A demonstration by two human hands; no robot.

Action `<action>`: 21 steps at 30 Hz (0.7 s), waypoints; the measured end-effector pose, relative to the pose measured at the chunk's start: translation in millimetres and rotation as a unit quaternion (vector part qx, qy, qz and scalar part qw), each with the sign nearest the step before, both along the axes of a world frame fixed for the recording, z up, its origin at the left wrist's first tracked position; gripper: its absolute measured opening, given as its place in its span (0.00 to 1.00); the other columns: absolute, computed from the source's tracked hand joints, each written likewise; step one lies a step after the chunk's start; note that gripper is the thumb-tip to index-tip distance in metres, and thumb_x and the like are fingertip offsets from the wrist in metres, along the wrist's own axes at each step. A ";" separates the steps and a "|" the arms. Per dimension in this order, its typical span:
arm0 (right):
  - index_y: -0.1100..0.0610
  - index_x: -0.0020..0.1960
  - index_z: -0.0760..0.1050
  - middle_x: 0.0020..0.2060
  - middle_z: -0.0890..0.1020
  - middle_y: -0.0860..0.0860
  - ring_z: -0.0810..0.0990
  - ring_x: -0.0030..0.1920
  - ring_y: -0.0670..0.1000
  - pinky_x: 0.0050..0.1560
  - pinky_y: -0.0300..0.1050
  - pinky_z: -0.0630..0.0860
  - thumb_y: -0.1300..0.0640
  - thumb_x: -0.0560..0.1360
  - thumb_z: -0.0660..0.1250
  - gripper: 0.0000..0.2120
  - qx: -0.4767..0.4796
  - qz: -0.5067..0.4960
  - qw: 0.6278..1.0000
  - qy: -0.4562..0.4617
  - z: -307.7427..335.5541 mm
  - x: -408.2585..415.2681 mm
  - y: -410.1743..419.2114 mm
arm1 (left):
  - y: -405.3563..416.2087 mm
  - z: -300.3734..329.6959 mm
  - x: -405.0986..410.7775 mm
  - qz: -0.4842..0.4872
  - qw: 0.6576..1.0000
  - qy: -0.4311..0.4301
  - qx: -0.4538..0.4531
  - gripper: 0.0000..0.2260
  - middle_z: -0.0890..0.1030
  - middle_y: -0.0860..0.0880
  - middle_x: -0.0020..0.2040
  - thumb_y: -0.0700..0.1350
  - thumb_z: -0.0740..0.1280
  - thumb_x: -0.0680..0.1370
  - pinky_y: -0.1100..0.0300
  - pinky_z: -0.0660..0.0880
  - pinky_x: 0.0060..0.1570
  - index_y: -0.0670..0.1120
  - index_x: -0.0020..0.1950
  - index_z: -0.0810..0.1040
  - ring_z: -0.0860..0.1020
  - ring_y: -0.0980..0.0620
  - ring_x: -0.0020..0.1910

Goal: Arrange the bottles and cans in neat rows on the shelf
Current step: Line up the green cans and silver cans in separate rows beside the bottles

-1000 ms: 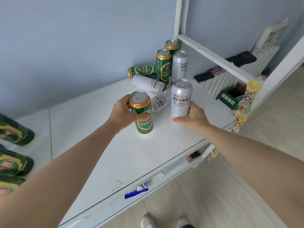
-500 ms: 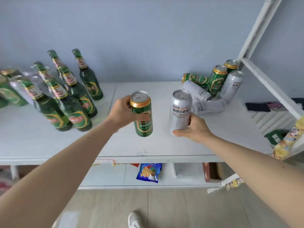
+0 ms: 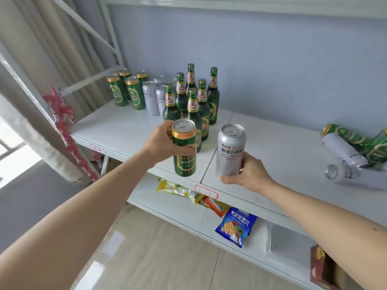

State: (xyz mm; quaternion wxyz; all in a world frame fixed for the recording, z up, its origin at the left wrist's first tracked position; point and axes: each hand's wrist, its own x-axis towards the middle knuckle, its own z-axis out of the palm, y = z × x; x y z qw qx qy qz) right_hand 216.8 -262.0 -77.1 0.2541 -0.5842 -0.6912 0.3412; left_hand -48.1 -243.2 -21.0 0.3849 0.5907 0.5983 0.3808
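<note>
Two hands grip upright cans: left hand [image 3: 162, 141] green can [image 3: 184, 147], right hand [image 3: 249, 174] silver can [image 3: 230, 150]

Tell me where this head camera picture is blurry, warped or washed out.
Head view: the toppled silver and green cans at the right edge are smeared; the white shelf frame bows from wide-angle distortion; bright daylight washes out the window at far left.

white shelf [image 3: 129, 130], upright bottles [image 3: 193, 105], cans [image 3: 134, 93]
</note>
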 end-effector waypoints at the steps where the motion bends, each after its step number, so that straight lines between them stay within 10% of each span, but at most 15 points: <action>1: 0.48 0.57 0.70 0.47 0.79 0.42 0.78 0.47 0.46 0.47 0.37 0.72 0.52 0.61 0.82 0.30 0.000 0.011 1.000 0.000 0.8 -18.1 2.1 | 0.2 1.1 -17.5 0.004 1.000 -0.002 -0.001 0.33 0.82 0.53 0.49 0.40 0.83 0.59 0.57 0.78 0.49 0.49 0.59 0.73 0.80 0.56 0.49; 15: 0.52 0.56 0.73 0.44 0.78 0.38 0.76 0.42 0.38 0.37 0.24 0.69 0.55 0.60 0.83 0.30 0.021 0.016 0.999 0.043 0.1 -272.8 67.0 | 59.5 9.6 -265.1 0.034 0.996 0.079 0.016 0.33 0.82 0.54 0.49 0.44 0.83 0.58 0.56 0.78 0.51 0.49 0.58 0.73 0.81 0.53 0.50; 21: 0.52 0.59 0.74 0.51 0.82 0.46 0.80 0.52 0.49 0.49 0.42 0.74 0.50 0.58 0.83 0.33 0.030 -0.019 0.999 0.024 -6.9 -338.1 130.5 | 119.1 -1.4 -327.7 0.049 0.997 0.055 0.013 0.30 0.82 0.52 0.51 0.43 0.83 0.59 0.52 0.78 0.53 0.50 0.54 0.72 0.81 0.51 0.52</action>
